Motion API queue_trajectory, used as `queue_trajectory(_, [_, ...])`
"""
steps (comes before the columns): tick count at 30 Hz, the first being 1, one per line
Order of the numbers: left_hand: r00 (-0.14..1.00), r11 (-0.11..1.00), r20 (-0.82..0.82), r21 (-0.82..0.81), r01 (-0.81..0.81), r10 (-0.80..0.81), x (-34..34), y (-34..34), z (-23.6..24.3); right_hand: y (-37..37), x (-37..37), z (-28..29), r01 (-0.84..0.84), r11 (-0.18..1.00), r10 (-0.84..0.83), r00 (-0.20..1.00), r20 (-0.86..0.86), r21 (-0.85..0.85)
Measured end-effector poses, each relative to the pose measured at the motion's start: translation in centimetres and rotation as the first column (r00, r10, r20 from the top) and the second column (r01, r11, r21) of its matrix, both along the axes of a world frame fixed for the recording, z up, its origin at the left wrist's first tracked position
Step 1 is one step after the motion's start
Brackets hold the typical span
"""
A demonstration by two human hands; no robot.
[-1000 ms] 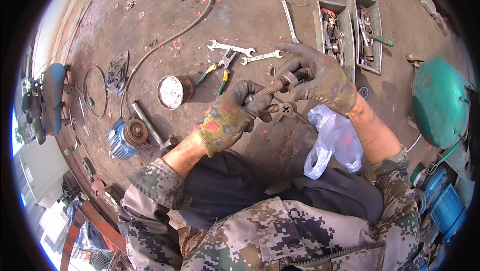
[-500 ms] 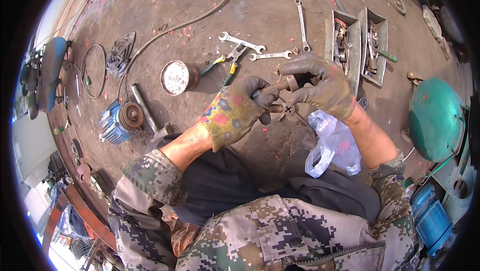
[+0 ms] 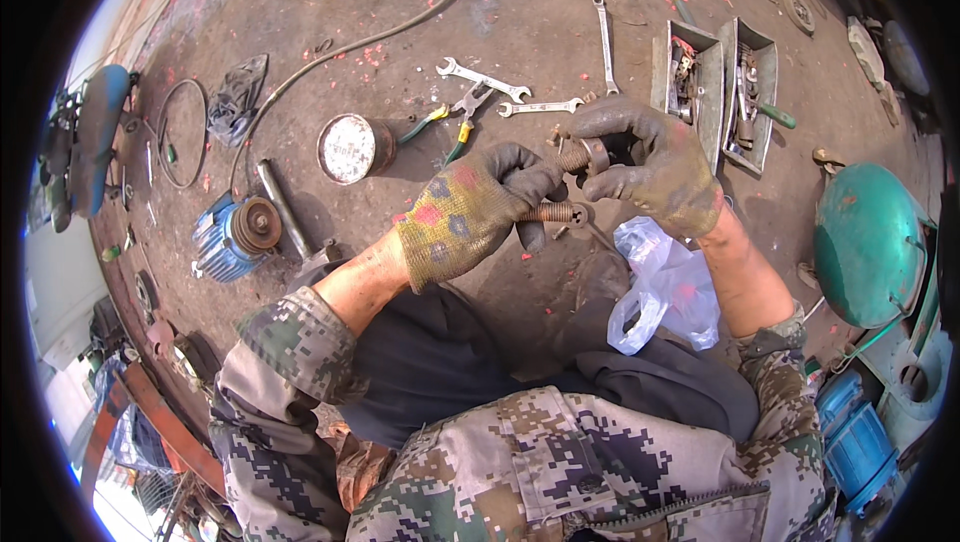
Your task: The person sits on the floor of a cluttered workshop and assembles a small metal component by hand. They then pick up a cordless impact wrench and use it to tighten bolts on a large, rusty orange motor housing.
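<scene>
In the head view my gloved left hand [image 3: 480,204] is closed round a rusty threaded metal piece [image 3: 550,213], whose lower screw juts rightward and ends in a round head with a cross-shaped mark. My gloved right hand [image 3: 650,167] has its thumb and fingers curled round a metal collar [image 3: 597,154] at the end of an upper screw [image 3: 574,160]. Just beyond my hands lie open-end wrenches [image 3: 540,107], yellow-and-green pliers [image 3: 468,104] and a rusty white-topped can [image 3: 348,148]. A pale plastic bag [image 3: 680,292] lies below my right hand.
Two metal trays of tools [image 3: 748,92] sit at upper right, near a longer wrench [image 3: 605,42]. A blue motor [image 3: 220,242], metal bar [image 3: 280,207] and hose [image 3: 350,47] lie leftward. A green rounded metal object [image 3: 865,242] and blue items [image 3: 855,437] are at the right.
The surroundings have shifted in view. My right hand's raised fingers have curled down closer round the collar, while my left hand keeps hold of the threaded piece.
</scene>
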State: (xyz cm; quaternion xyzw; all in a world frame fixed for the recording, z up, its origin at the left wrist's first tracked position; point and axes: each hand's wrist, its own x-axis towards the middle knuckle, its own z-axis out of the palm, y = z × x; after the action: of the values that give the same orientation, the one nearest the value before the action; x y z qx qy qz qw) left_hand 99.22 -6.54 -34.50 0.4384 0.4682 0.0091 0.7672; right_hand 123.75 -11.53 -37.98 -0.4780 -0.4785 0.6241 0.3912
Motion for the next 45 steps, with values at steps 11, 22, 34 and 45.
queue_trajectory(11, [0.936,0.579,-0.321,0.739,0.344,-0.146,-0.9,-1.3,-0.8,-0.1,-0.9,0.0,-0.021,0.959,0.009,0.999,-0.045,-0.282])
queue_trajectory(22, [0.991,0.992,-0.133,0.123,0.034,-0.018,0.0,0.1,0.4,0.4,-0.2,0.2,-0.064,0.993,0.072,0.994,0.077,-0.103])
queue_trajectory(34, [0.986,0.981,-0.146,0.167,0.099,-0.075,-0.3,-0.1,1.8,0.2,-0.3,0.3,-0.177,0.958,0.086,0.926,0.367,0.224])
queue_trajectory(45, [0.965,0.868,-0.223,0.443,0.224,-0.135,-0.2,-0.8,1.6,-0.3,0.2,0.4,-0.232,0.964,0.165,0.903,0.396,0.128])
